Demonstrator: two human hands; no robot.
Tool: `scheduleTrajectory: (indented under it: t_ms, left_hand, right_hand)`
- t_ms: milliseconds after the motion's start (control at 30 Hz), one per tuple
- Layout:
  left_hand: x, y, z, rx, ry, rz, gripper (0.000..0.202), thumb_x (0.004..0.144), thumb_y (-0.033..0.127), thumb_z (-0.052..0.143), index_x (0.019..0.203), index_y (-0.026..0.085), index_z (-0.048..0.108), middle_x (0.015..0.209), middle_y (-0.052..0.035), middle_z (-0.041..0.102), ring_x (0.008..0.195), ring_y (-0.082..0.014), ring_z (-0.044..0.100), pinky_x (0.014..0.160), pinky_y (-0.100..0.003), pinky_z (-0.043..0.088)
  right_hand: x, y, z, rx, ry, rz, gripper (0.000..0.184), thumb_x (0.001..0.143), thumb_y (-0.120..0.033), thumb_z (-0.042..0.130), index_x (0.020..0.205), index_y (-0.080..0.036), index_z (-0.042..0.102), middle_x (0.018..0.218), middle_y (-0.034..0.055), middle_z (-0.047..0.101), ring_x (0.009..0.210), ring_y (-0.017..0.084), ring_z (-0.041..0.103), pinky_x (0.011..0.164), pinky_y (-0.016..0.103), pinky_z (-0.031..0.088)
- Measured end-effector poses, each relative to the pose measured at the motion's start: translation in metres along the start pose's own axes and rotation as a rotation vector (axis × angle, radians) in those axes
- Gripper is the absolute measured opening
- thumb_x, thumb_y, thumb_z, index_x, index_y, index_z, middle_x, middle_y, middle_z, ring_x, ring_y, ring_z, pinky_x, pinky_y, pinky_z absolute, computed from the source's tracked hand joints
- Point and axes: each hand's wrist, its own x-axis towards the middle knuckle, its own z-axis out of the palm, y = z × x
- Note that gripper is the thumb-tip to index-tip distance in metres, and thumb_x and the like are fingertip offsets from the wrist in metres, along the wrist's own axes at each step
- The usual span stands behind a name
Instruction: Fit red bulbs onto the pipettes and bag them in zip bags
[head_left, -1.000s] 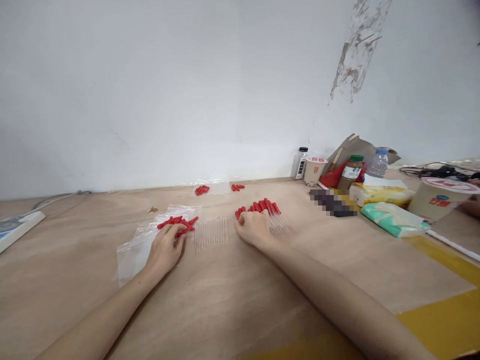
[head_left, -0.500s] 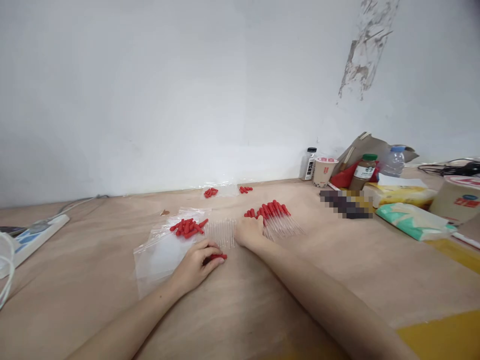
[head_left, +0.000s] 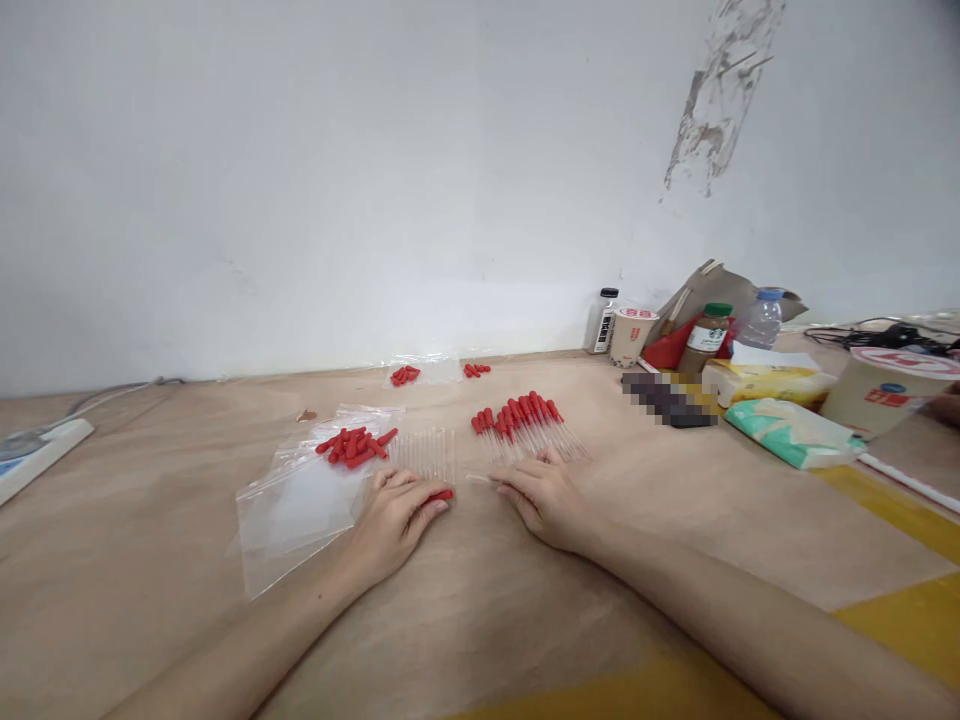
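Note:
My left hand pinches a red rubber dropper bulb, its end showing past the thumb and forefinger. Facing it, my right hand holds a thin clear glass tube that points left toward the bulb, with a gap between them. Just beyond my left hand lies a row of bare clear tubes. A heap of loose red bulbs rests on clear zip bags to the left. Behind my right hand, several droppers with red bulbs on clear tubes lie fanned out side by side.
Two small groups of red bulbs lie on plastic near the wall. At right stand a bottle, paper cups, a green-capped bottle and tissue packs. A power strip is at far left.
My right hand has drawn back from between the tube row and the droppers toward me, now with a glass tube in its fingers. The left hand still holds the red bulb. The view has shifted slightly.

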Motion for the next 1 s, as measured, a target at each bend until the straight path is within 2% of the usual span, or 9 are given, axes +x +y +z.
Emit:
scheduleTrajectory:
  t_ms: [200, 467, 867, 1000]
  left_hand:
    - [-0.003, 0.001, 0.0, -0.007, 0.063, 0.036, 0.018, 0.088, 0.029, 0.045, 0.095, 0.022, 0.06, 0.081, -0.0017, 0.066, 0.079, -0.017, 0.055, 0.08, -0.035, 0.03]
    - [-0.003, 0.006, -0.002, -0.03, 0.124, 0.059, 0.017, 0.087, 0.028, 0.047, 0.091, 0.02, 0.061, 0.074, -0.0007, 0.066, 0.069, -0.0149, 0.056, 0.077, -0.034, 0.032]
    - [0.0, 0.011, -0.005, -0.053, 0.063, 0.117, 0.016, 0.087, 0.029, 0.049, 0.082, 0.021, 0.062, 0.068, 0.0023, 0.065, 0.063, -0.0122, 0.055, 0.08, -0.034, 0.031]
    - [-0.001, 0.009, -0.002, -0.034, 0.057, 0.131, 0.016, 0.087, 0.028, 0.048, 0.083, 0.021, 0.061, 0.071, 0.0017, 0.066, 0.067, -0.0129, 0.056, 0.087, -0.037, 0.029]
  right_hand:
    - [0.004, -0.014, 0.002, -0.004, -0.035, -0.009, 0.022, 0.089, -0.023, 0.041, 0.095, -0.02, 0.062, 0.087, 0.0028, 0.068, 0.074, 0.012, 0.058, 0.072, 0.029, 0.025]
    - [0.004, -0.014, 0.003, 0.036, -0.032, -0.06, 0.023, 0.089, -0.022, 0.04, 0.092, -0.02, 0.062, 0.079, 0.0019, 0.067, 0.069, 0.011, 0.055, 0.072, 0.029, 0.023]
    - [0.008, -0.009, 0.006, -0.072, -0.06, -0.166, 0.024, 0.082, -0.011, 0.043, 0.087, -0.021, 0.064, 0.073, -0.0001, 0.065, 0.066, 0.01, 0.053, 0.068, 0.029, 0.022]
    - [0.008, -0.01, 0.006, -0.126, -0.077, -0.186, 0.023, 0.08, -0.01, 0.045, 0.086, -0.02, 0.064, 0.072, 0.0008, 0.063, 0.066, 0.011, 0.051, 0.067, 0.03, 0.02]
